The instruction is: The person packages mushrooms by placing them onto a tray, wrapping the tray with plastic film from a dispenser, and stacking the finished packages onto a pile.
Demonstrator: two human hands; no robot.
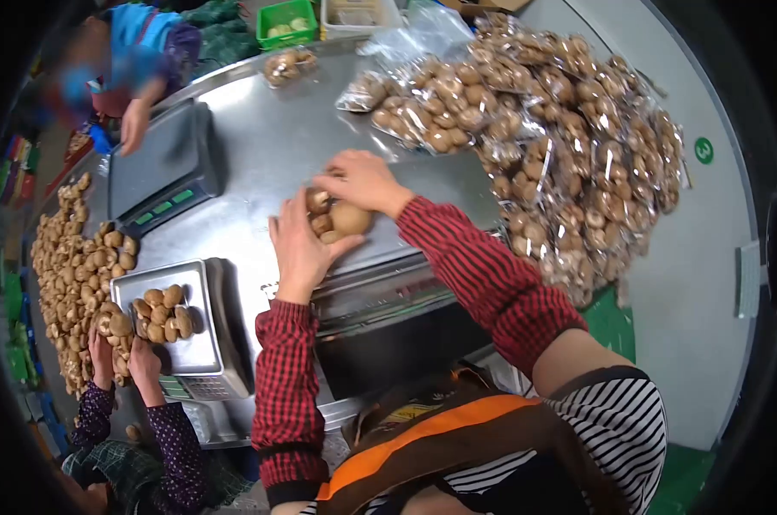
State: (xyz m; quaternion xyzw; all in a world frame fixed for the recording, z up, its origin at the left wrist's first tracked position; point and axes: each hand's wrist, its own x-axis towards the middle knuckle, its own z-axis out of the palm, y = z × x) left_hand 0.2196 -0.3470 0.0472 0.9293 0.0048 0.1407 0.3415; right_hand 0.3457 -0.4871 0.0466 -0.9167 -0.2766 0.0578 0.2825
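Note:
Brown mushrooms [351,219] lie in a small cluster between my two hands on the steel table. My left hand [301,249] cups the cluster's near left side, with its thumb stretched along the front edge. Over the far side reaches my right hand [361,182], its fingers bent down onto the mushrooms. Whether film or a tray surrounds this cluster cannot be made out. Just in front of them is a metal-edged unit [380,313] with a dark recess.
Bagged mushrooms [569,163] pile up on the right. Loose mushrooms [75,275] heap at the left, where a co-worker's hands [145,365] gather some beside a scale tray [201,296]. Another scale [161,163] stands farther back near a second person. One mushroom pack [287,67] lies at the far edge.

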